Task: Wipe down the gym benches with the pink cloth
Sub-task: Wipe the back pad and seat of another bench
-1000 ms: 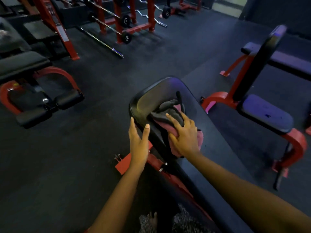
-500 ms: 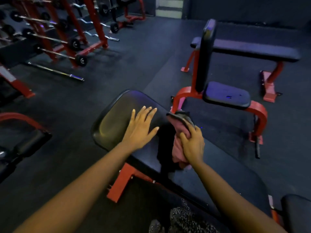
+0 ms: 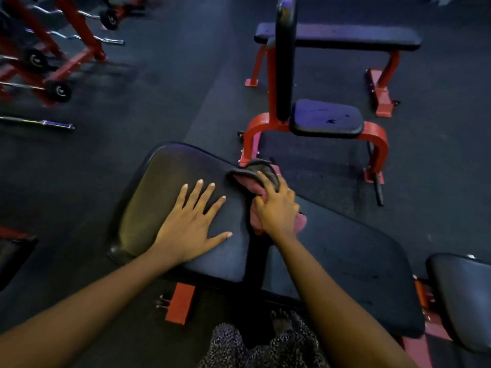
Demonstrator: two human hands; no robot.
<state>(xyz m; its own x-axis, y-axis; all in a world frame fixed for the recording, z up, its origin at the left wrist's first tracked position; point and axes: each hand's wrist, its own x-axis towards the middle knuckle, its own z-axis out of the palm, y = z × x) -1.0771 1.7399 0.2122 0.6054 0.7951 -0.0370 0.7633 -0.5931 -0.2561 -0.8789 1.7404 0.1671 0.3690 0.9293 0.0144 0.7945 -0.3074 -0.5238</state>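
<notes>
We press our left hand (image 3: 190,229) flat, fingers spread, on the bench (image 3: 164,187); beside it, our right hand (image 3: 277,208) clutches the pink cloth (image 3: 252,185).

Pink cloth (image 3: 256,185): bunched and creased, with a dark soiled fold on top, pressed under the right hand (image 3: 276,208) on the far edge of the near bench (image 3: 170,187), at the gap between its two pads. Cloth shows beyond the fingertips and behind the wrist. Bench: black padded vinyl on a red frame, lying flat. Two further black-and-red benches (image 3: 325,120) stand beyond the grip.
</notes>
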